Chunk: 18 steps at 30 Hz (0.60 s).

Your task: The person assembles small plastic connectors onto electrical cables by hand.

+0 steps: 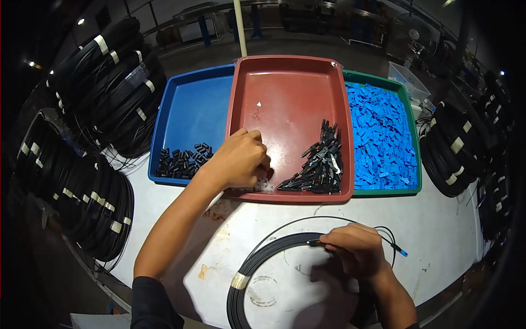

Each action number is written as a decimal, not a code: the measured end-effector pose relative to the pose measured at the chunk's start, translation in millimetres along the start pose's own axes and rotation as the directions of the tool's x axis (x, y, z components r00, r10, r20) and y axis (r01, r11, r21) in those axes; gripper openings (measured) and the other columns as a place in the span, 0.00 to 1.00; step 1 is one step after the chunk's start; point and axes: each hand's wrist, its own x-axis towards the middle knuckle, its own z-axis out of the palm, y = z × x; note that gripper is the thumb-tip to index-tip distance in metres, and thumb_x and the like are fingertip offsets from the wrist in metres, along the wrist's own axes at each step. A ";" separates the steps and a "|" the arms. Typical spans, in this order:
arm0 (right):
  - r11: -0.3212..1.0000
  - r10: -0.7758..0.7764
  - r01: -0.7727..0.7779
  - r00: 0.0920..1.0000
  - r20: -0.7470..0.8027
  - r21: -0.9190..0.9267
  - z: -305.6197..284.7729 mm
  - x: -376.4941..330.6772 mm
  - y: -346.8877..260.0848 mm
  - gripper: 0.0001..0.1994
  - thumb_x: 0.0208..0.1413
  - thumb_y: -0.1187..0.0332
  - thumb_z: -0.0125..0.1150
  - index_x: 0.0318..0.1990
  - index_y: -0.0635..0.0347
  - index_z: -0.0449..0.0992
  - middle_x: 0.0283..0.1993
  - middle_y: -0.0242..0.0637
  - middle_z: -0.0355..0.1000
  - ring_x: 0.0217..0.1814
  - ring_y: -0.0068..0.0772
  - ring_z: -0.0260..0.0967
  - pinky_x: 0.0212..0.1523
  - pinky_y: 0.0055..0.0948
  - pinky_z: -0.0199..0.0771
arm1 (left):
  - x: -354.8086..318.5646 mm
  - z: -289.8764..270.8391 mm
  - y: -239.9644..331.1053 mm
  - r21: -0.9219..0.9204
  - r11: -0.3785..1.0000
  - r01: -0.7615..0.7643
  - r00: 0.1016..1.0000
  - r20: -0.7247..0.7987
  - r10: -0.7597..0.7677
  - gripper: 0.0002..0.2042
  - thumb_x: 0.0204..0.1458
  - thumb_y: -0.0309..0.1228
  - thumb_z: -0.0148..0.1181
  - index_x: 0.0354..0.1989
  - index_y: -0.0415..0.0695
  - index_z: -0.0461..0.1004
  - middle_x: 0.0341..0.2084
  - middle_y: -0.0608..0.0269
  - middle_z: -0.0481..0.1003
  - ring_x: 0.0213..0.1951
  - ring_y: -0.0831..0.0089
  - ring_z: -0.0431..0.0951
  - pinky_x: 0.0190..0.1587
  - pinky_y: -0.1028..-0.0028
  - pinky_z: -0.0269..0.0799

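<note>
The left hand (238,159) reaches into the shallow red plastic tray (290,88), fingers curled over small white clips (265,186), apparently picking one. Nearer the body, the right hand (356,249) pinches the coiled black cable (274,257) near its blue-tipped end, steadying it on the white bench (438,230).

White worktable (438,230), dim workshop, grey floor (307,46), blue metal racks (204,30) behind, small ceiling lights

Blue tray (186,109), red tray (290,82), green tray (408,104) with blue pieces (381,137); black cable coil (257,263), white table (438,230).
</note>
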 end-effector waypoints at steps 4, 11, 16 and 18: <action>0.999 0.029 -0.029 1.000 0.002 0.026 1.3 -2.7 0.2 0.14 0.46 0.76 0.65 0.43 0.56 0.84 0.35 0.35 0.80 0.29 0.38 0.77 0.31 0.35 0.76 | -2.1 7.0 -2.9 -0.112 0.990 -0.083 0.996 0.032 0.087 0.09 0.39 0.29 0.70 0.31 0.54 0.88 0.32 0.70 0.81 0.45 0.67 0.74 0.50 0.67 0.67; 0.998 0.046 -0.048 0.998 -0.044 -0.031 2.7 -1.0 -0.6 0.18 0.40 0.79 0.61 0.41 0.55 0.86 0.34 0.36 0.81 0.27 0.35 0.75 0.28 0.34 0.74 | -1.8 7.4 -2.4 -0.099 0.988 -0.122 0.987 0.090 0.131 0.14 0.38 0.26 0.68 0.35 0.56 0.89 0.33 0.72 0.79 0.46 0.68 0.73 0.50 0.69 0.66; 0.996 0.082 -0.083 0.996 -0.038 -0.032 2.7 -2.9 1.0 0.19 0.38 0.80 0.58 0.40 0.55 0.87 0.33 0.36 0.81 0.25 0.33 0.73 0.29 0.32 0.74 | -1.9 1.5 1.9 -0.143 0.979 -0.143 0.985 0.081 0.155 0.17 0.36 0.24 0.67 0.38 0.56 0.88 0.34 0.73 0.79 0.46 0.68 0.73 0.50 0.69 0.66; 0.995 0.099 -0.100 0.994 -0.051 -0.015 3.2 -2.9 0.2 0.19 0.38 0.80 0.58 0.39 0.55 0.87 0.34 0.35 0.81 0.25 0.32 0.72 0.30 0.31 0.74 | 0.2 3.5 2.5 -0.171 0.974 -0.147 0.983 0.087 0.164 0.16 0.37 0.25 0.67 0.37 0.54 0.88 0.34 0.73 0.79 0.46 0.68 0.73 0.50 0.68 0.66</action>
